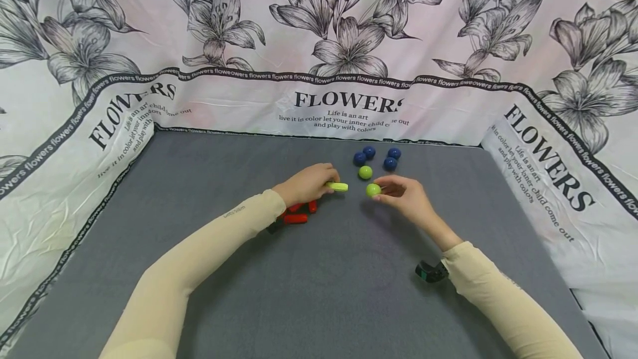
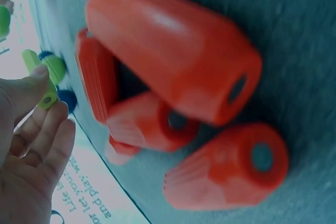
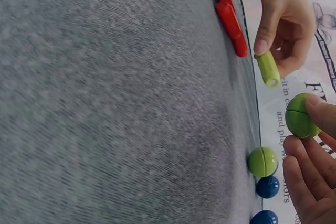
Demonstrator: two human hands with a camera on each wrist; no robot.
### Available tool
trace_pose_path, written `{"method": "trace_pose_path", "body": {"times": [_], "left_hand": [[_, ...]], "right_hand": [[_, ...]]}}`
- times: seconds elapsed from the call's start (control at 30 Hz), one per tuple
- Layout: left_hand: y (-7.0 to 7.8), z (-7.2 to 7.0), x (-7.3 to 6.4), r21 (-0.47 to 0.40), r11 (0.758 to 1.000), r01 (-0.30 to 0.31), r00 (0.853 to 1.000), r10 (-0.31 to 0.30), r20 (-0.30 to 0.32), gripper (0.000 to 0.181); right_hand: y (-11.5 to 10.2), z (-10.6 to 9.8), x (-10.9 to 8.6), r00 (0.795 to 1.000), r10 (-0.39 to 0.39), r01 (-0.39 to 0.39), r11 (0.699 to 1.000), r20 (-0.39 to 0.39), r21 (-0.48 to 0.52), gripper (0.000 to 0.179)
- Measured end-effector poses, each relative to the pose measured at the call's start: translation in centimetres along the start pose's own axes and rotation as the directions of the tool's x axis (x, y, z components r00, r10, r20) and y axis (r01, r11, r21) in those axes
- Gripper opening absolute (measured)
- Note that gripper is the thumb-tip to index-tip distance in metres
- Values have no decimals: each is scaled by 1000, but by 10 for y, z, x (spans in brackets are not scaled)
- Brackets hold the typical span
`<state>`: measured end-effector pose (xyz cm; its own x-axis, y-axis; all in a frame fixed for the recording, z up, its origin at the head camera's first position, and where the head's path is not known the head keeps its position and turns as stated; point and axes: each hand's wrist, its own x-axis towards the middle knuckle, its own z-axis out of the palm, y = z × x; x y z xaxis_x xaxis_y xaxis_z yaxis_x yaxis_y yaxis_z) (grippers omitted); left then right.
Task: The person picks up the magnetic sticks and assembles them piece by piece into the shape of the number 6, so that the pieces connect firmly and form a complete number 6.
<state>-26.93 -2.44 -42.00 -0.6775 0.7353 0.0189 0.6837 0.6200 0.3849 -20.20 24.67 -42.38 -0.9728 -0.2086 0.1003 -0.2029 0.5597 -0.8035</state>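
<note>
Yellow-green and ribbed in the head view, a short cylinder (image 1: 340, 186) is clamped between the thumb and fingers of the left hand (image 1: 310, 181), held above the table. The pinch takes its near end only, so the far end sticks out clear toward the other hand, probably to keep that end free and in sight. The left wrist view shows a round hole in the end on the grip's near side.

Just across from that grip, and apart from the cylinder, the right hand (image 1: 406, 197) pinches a green ball (image 1: 372, 190) by thumb and fingertips. Such a light hold seems chosen because a smooth round thing gives no flat face, and it leaves most of the surface bare.

Just beyond the right pinch, a second green ball (image 1: 365, 173) rests on the grey table (image 1: 309, 292), with four blue balls (image 1: 390, 164) farther out. Below the left grip, under the wrist, red cylinders (image 1: 296, 219) lie loosely heaped, some touching. Grouping by colour and shape would make each kind easy to pick out.
</note>
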Motion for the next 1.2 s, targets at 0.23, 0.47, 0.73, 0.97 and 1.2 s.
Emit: {"method": "trace_pose_path", "body": {"times": [0.23, 0.47, 0.73, 0.97, 1.2], "left_hand": [[14, 5, -9, -9, 999, -38, 999, 38, -5, 21], [24, 11, -14, -31, 997, -77, 997, 77, 10, 19], [32, 17, -17, -43, 993, -112, 993, 113, 22, 15], [37, 20, -18, -49, 994, -99, 994, 101, 37, 17], [39, 21, -18, -57, 995, -85, 995, 88, 56, 19]], "right_hand": [[3, 6, -6, 999, 0, 0, 1000, 34, 7, 35], [6, 11, -12, 998, -17, 17, 1000, 66, -4, 33], [9, 17, -18, 996, -19, 19, 1000, 84, -7, 32], [8, 20, -21, 995, -12, 10, 1000, 95, 14, 32], [10, 20, -24, 994, -11, 9, 1000, 106, 15, 33]]}}
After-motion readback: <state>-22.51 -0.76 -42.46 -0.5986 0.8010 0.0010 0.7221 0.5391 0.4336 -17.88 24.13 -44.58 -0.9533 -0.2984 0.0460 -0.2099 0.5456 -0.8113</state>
